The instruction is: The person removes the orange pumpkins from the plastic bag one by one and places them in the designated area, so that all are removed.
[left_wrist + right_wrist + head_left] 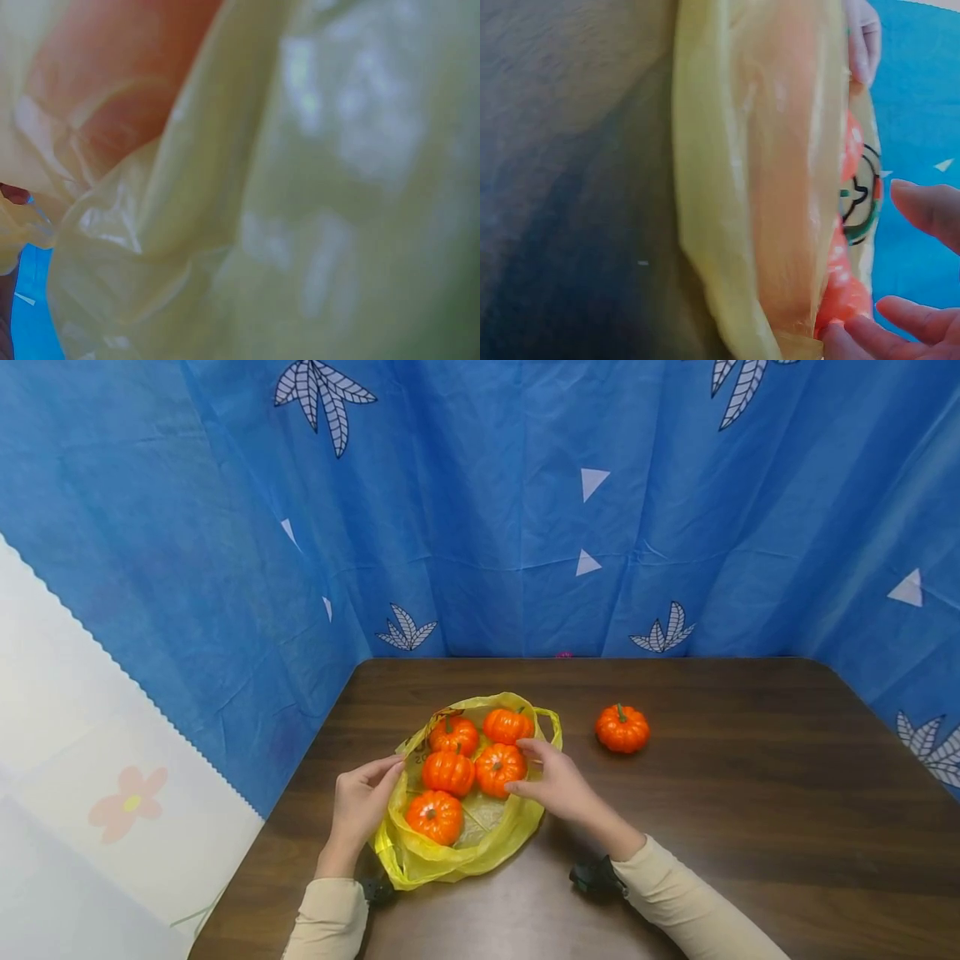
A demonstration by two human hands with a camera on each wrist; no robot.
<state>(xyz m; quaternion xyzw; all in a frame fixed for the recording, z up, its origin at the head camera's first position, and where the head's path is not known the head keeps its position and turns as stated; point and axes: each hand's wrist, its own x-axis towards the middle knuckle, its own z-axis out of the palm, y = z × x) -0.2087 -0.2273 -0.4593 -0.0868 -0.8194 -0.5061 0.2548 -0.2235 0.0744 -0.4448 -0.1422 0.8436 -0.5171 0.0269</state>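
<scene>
Mini pumpkins (448,773): 5 in yellow plastic bag (457,865), 1 on worktop (750,793) to R. L hand (360,806): grip pinches bag's L rim. R hand (561,787): grip wide, nr bagged pumpkin (500,768).

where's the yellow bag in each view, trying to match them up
Head: bag on the table, below the middle and slightly left of centre.
Left wrist: fills nearly the whole picture, close and blurred.
Right wrist: runs top to bottom through the middle, reaching right of centre.
Shared landmark: blue curtain, behind the table in head, lower left in left wrist, right side in right wrist.
</scene>
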